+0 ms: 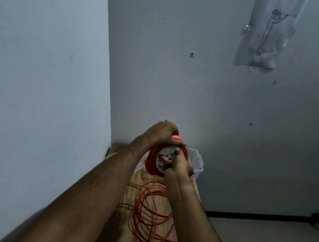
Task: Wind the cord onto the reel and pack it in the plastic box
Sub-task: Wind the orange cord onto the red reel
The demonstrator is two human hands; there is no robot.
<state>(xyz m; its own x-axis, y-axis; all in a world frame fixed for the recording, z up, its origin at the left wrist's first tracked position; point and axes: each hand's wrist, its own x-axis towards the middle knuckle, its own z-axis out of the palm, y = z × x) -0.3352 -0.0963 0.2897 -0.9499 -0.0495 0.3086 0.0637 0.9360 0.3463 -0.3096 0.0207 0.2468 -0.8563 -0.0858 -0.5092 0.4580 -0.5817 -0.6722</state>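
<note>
Head: hands (171, 151) grip reel (152, 162), cord (146, 214) below

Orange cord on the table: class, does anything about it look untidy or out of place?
Yes. Much of the orange cord lies in loose, overlapping loops on the wooden table, not yet on the reel both hands hold.

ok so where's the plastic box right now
In the head view the clear plastic box sits at the far end of the wooden table, near the wall, right behind the orange reel held in both hands.
</note>
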